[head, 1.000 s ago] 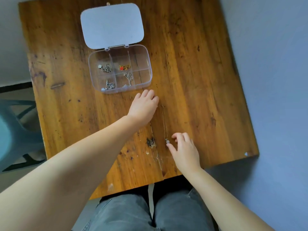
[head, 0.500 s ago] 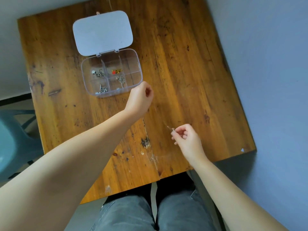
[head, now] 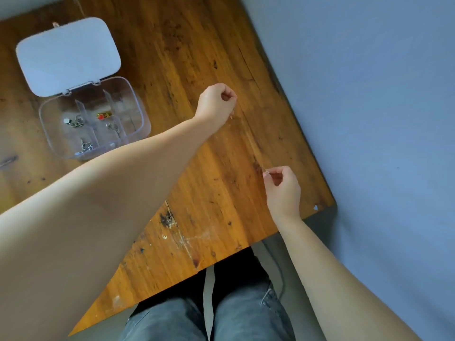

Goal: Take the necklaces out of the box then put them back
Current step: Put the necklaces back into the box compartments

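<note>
A clear plastic box (head: pixel 138 102) with several compartments stands open at the table's far left, its white lid (head: pixel 67 55) folded back. Small necklaces lie bunched in some compartments, one with a red charm (head: pixel 101 116). A thin chain necklace (head: pixel 248 141) stretches in the air above the table between my two hands and is faint against the wood. My left hand (head: pixel 216 103) pinches its far end, fingers closed. My right hand (head: pixel 282 187) pinches the near end by a small silver piece.
The wooden table (head: pixel 187 70) is worn, with dark marks near its front edge. Its right edge runs close beside my right hand, with grey floor beyond. My legs in grey trousers (head: pixel 204 318) are under the front edge.
Both hands closed on the necklace that lay on the table and raised it, pulling it taut. My left hand moved right, away from the box. The camera turned, shifting the box left.
</note>
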`<state>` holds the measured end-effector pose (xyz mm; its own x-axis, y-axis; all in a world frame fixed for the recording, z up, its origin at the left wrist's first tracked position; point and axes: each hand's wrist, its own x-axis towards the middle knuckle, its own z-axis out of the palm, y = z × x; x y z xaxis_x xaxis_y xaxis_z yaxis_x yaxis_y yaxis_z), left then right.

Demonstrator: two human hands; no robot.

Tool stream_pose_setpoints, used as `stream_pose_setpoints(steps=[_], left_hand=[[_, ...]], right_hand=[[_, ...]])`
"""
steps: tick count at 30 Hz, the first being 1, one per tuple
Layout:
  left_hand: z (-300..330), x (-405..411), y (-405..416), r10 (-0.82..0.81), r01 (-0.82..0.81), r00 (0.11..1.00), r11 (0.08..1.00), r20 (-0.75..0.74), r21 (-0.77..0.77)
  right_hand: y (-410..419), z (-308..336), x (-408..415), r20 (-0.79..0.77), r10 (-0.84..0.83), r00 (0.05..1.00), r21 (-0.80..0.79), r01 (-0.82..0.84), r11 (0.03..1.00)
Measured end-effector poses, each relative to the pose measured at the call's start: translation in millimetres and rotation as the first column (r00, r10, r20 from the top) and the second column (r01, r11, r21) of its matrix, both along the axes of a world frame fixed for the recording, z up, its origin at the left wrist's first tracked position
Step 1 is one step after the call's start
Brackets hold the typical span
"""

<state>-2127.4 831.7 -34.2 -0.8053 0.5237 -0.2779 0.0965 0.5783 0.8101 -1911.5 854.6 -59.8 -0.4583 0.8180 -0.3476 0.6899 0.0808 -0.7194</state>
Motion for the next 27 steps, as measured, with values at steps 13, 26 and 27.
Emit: stream_pose_setpoints(steps=[13, 26, 27], left_hand=[[-25, 1, 0, -0.297, 0.276, 0.945, 0.949, -0.139, -0.153], [37, -136, -226, 0.353, -0.438, 0.838, 0.890, -0.415, -0.128], [31, -144, -237, 0.405, -0.501, 0.815, 0.852, -0.414, -0.152]], right_hand=[[24, -4, 18, 0.198, 0.058, 0.979, 0.142, -0.087, 0.986], [5, 56, -248, -0.015, 0.488, 0.873, 0.070, -0.486, 0.871], [-5, 53, -272, -0.034, 0.494, 0.869, 0.022, -0.493, 0.870]])
